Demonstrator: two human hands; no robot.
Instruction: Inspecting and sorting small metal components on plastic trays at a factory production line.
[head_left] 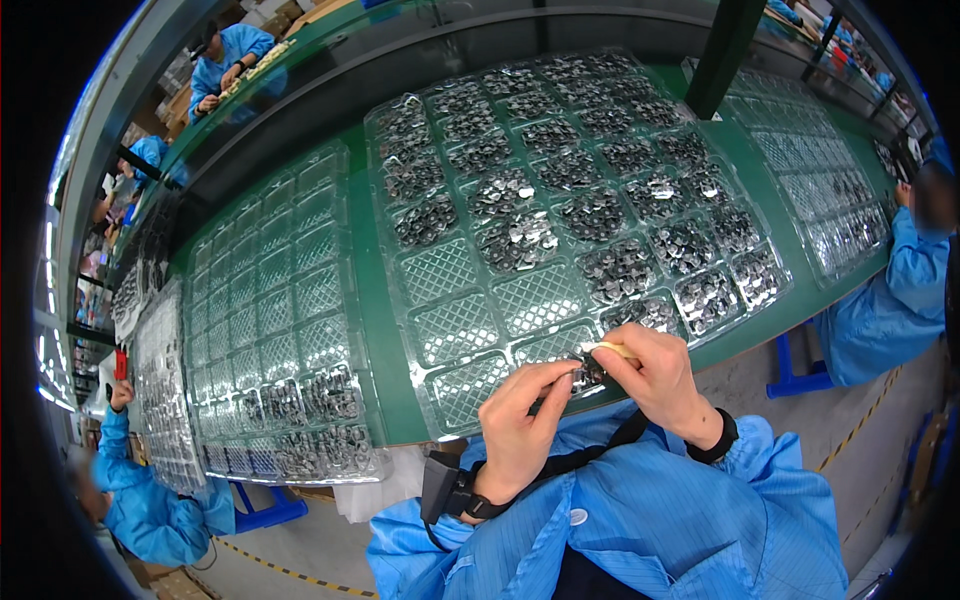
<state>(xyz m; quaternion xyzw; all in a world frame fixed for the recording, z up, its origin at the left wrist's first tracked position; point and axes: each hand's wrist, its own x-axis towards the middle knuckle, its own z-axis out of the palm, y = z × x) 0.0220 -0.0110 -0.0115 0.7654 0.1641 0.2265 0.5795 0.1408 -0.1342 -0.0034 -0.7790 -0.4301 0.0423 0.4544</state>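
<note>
Head camera: at the near edge of the tabletop (755,185), the left hand (525,412) is pinching a small dark part (577,372) between closed fingertips, the right hand (652,375) gripping a pale yellow piece (616,349) beside it. Below, a clear tray (455,330) is holding heaps of dark parts (615,272); beyond the tabletop's far edge, a co-worker (225,65) in blue is bending over pale pieces.

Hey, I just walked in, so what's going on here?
A person in a blue smock is working with both bare hands over the near edge of a clear compartment tray. The left hand pinches what looks like a small dark part, and the right hand holds a thin yellowish piece close by; whether they touch, I can't tell. Piles of dark and silvery parts fill most of the tray's compartments.
</note>
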